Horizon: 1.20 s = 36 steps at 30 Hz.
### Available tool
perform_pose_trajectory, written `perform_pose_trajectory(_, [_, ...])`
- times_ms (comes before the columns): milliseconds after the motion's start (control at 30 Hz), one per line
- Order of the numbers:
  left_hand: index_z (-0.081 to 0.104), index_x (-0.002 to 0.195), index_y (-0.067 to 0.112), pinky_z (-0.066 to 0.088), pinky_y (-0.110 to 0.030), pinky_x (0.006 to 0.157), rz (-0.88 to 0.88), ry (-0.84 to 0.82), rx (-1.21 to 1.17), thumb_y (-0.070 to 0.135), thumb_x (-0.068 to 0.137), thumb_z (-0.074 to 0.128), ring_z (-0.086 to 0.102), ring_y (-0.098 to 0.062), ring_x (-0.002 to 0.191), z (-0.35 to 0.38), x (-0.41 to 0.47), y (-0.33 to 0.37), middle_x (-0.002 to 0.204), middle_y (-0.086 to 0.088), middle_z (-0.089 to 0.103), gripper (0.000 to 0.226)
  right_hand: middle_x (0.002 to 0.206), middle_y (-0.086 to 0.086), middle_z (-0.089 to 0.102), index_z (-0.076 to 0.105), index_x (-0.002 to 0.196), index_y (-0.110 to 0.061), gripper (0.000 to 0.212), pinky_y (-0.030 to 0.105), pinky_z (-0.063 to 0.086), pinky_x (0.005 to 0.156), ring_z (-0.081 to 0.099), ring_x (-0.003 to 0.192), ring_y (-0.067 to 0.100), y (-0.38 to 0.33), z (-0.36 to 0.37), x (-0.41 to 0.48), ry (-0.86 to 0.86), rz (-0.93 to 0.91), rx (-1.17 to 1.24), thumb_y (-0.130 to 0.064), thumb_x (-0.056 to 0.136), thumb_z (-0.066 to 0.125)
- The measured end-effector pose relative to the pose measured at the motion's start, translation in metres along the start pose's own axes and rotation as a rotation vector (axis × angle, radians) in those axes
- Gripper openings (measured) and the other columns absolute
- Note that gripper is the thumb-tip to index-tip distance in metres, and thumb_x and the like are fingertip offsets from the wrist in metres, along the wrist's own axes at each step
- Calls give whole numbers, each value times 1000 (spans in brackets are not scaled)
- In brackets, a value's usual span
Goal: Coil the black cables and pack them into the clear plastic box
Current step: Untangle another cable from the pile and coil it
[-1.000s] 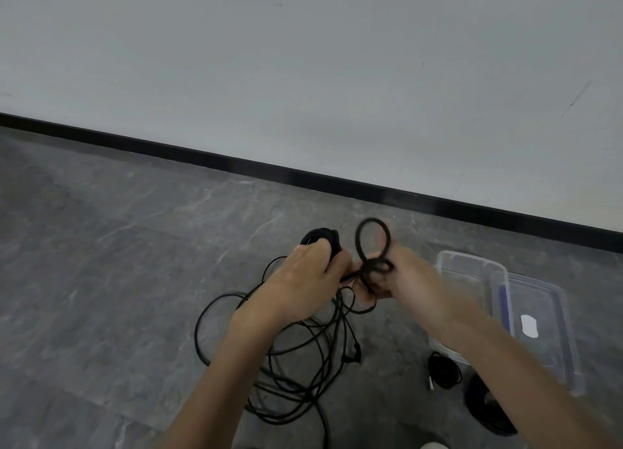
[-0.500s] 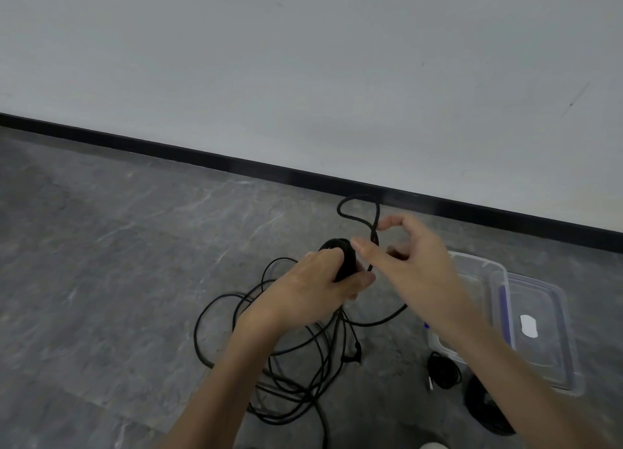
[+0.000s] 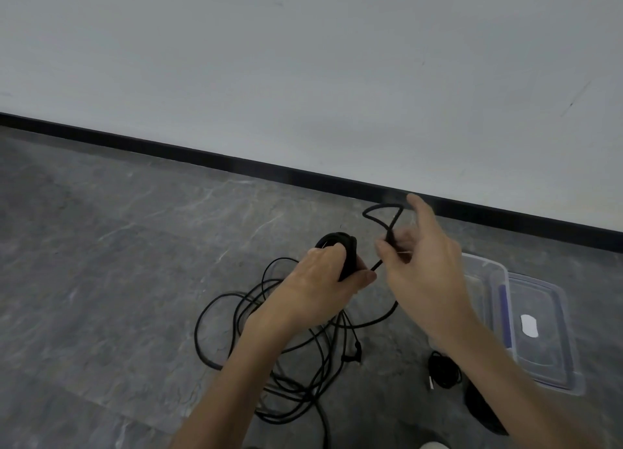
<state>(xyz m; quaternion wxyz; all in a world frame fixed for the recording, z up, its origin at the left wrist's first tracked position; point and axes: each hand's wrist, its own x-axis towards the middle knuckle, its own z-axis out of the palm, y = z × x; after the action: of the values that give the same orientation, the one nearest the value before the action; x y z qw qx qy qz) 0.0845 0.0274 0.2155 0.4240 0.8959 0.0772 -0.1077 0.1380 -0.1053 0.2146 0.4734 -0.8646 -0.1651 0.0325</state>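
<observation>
My left hand [image 3: 323, 280] grips a tight black cable coil [image 3: 340, 246] held upright above the floor. My right hand [image 3: 421, 266] pinches a loop of the same black cable [image 3: 381, 212] just right of the coil, index finger stretched up. Loose black cable [image 3: 269, 340] lies tangled on the floor under my left forearm. The clear plastic box [image 3: 485, 273] sits on the floor at the right, partly hidden behind my right arm.
The box's clear lid [image 3: 539, 340] lies beside the box. A small coiled black cable [image 3: 443, 369] and another dark coil [image 3: 482, 408] lie near my right forearm. A white wall with a black baseboard [image 3: 202, 155] runs behind the grey floor.
My right hand has lifted away from the coil, drawing a cable loop up and to the right. The left hand keeps its grip on the coil.
</observation>
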Motion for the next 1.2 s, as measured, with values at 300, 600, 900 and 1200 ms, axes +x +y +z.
perform_pose_trajectory(300, [65,89,19,39,-11,52,-5,-16,-10,36,96,55,52,1,57,0,0,-2,69,8,58,21,90,0,70,24,150,-22,64,11,51,81,67,81,1,-1,-1,0,-62,-47,51,3,95,46])
perform_pose_trajectory(600, [57,83,27,40,-8,53,-32,71,-63,33,95,57,53,1,60,-3,-2,3,72,11,56,13,98,-1,60,19,147,-31,71,14,45,67,57,84,3,4,-4,4,-146,5,-111,7,92,45])
perform_pose_trajectory(900, [61,90,24,40,-10,58,1,23,-12,35,95,56,55,1,71,3,1,5,77,15,57,13,53,-6,38,35,122,-21,29,19,30,41,34,42,5,-1,3,0,-48,-19,242,-7,98,42])
perform_pose_trajectory(1200, [63,93,21,37,-9,55,30,26,-57,38,94,58,53,5,60,4,0,4,68,15,55,18,57,6,49,48,119,-13,26,35,51,63,51,55,27,-1,4,4,133,35,278,-30,99,43])
